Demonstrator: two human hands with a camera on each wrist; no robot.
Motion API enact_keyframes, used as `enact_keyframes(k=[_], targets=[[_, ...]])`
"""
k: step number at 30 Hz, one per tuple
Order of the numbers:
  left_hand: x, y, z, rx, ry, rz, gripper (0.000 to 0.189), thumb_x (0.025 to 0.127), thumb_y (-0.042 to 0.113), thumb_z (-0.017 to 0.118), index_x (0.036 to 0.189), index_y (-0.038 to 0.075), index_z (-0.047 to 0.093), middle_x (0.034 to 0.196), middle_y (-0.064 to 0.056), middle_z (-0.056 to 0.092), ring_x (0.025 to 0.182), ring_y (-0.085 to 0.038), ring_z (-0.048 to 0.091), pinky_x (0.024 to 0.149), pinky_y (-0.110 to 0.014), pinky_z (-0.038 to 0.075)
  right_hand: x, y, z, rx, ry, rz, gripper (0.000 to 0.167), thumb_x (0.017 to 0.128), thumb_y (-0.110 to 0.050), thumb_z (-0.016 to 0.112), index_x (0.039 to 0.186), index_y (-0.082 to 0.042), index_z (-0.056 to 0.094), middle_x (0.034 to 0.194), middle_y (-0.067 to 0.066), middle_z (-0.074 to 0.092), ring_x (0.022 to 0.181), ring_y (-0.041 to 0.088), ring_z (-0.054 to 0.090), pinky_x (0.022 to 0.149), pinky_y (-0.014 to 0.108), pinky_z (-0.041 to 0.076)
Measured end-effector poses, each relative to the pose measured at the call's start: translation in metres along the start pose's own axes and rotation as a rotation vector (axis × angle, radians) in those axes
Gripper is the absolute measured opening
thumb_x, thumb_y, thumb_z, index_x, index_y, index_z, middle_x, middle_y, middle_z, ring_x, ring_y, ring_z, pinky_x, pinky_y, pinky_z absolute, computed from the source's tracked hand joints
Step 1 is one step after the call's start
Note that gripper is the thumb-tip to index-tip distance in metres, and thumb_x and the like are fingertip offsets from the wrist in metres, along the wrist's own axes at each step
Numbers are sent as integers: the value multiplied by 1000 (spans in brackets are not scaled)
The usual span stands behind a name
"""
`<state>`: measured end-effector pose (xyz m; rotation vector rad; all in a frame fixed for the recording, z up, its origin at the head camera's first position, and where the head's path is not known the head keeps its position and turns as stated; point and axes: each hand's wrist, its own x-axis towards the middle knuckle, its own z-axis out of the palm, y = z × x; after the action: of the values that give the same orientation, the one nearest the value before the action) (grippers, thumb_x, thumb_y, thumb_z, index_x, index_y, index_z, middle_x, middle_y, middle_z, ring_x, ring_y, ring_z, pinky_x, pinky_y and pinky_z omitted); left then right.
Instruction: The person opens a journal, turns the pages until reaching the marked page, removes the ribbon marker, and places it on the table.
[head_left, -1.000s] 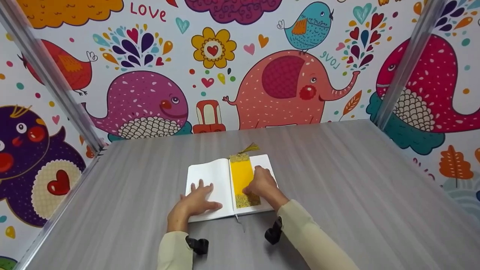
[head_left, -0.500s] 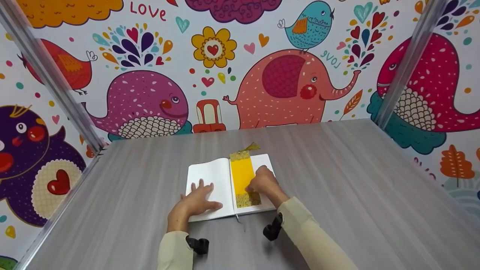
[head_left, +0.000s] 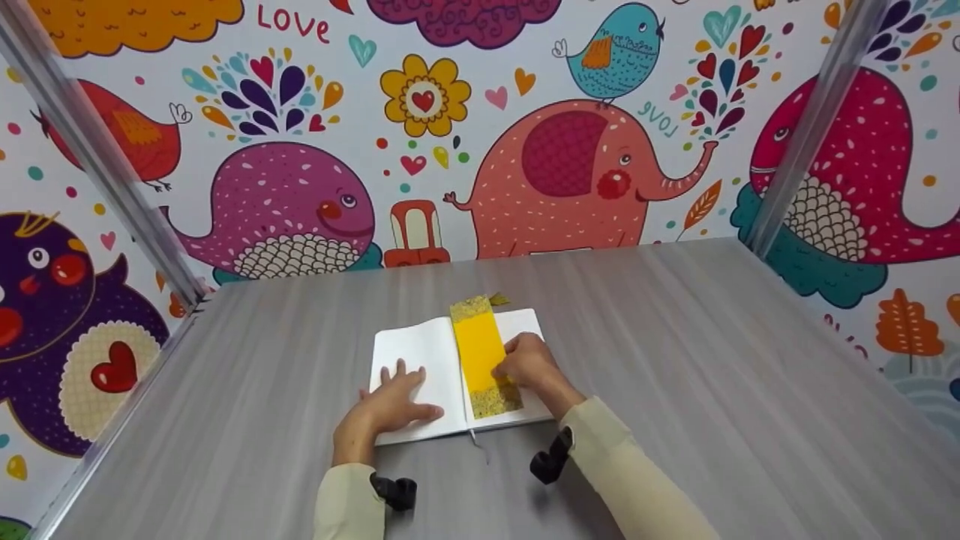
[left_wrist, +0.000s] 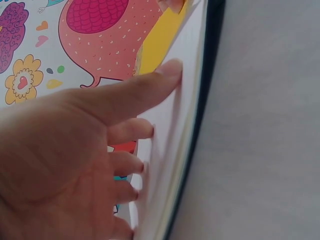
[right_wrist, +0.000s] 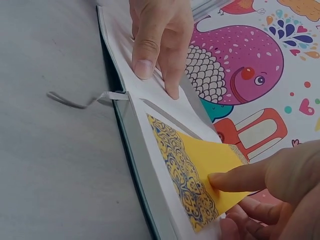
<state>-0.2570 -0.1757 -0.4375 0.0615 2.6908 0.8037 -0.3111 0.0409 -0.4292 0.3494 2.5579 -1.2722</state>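
An open notebook (head_left: 412, 349) with blank white pages lies on the table; its dark cover edge shows in the left wrist view. My left hand (head_left: 390, 405) rests on the left page, fingers spread. A yellow bookmark (head_left: 480, 349) with patterned bands at both ends lies slantwise over the right page. By its right edge my right hand (head_left: 531, 364) pinches it. In the right wrist view the thumb (right_wrist: 225, 181) presses on the bookmark's face, other fingers lie beneath, and the bookmark is tilted off the page. Its tassel (head_left: 498, 298) sticks out beyond the notebook's top, partly hidden.
A thin ribbon marker (head_left: 478, 444) trails from the notebook's spine onto the grey wood-grain table (head_left: 262, 375). Walls printed with cartoon animals stand at the back and sides, with metal posts (head_left: 802, 127) at the corners. A black wrist camera (head_left: 551, 456) hangs below the right sleeve.
The bookmark's upper end has swung left across the spine and risen a little, and less of the tassel shows. The right hand has shifted slightly; the left hand stays put.
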Motion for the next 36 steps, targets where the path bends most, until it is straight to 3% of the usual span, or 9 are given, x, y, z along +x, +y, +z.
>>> enact_keyframes(k=[5, 9, 23, 36], targets=[[-1, 0, 0, -9, 3, 13, 83, 89, 35, 75, 155, 6, 35, 165, -30, 6, 152, -52, -2, 113, -79, -2, 1, 4, -6, 17, 11, -29, 31, 83, -11, 80, 109, -3, 66, 98, 8, 65, 80, 18, 59, 59, 21, 49], [-3, 0, 1, -7, 11, 24, 81, 89, 34, 75, 154, 5, 37, 165, -30, 8, 152, -53, 0, 113, -79, -1, 4, 9, -10, 77, -17, -32, 27, 84, -11, 80, 107, -3, 68, 90, 8, 69, 70, 16, 62, 53, 20, 50], [-4, 0, 0, -10, 15, 29, 80, 90, 33, 74, 154, 5, 37, 165, -31, 7, 152, -53, -1, 113, -79, -1, 14, 26, -34, 328, -90, 19, 36, 90, -17, 75, 122, -5, 66, 99, 10, 75, 75, 16, 68, 61, 23, 55], [-5, -3, 0, -10, 19, 67, 80, 90, 34, 73, 154, 3, 36, 164, -33, 7, 151, -55, -1, 111, -81, 0, 24, 42, -78, 339, -59, 8, 38, 93, -24, 71, 129, -11, 65, 120, 10, 72, 94, 21, 69, 75, 28, 60]])
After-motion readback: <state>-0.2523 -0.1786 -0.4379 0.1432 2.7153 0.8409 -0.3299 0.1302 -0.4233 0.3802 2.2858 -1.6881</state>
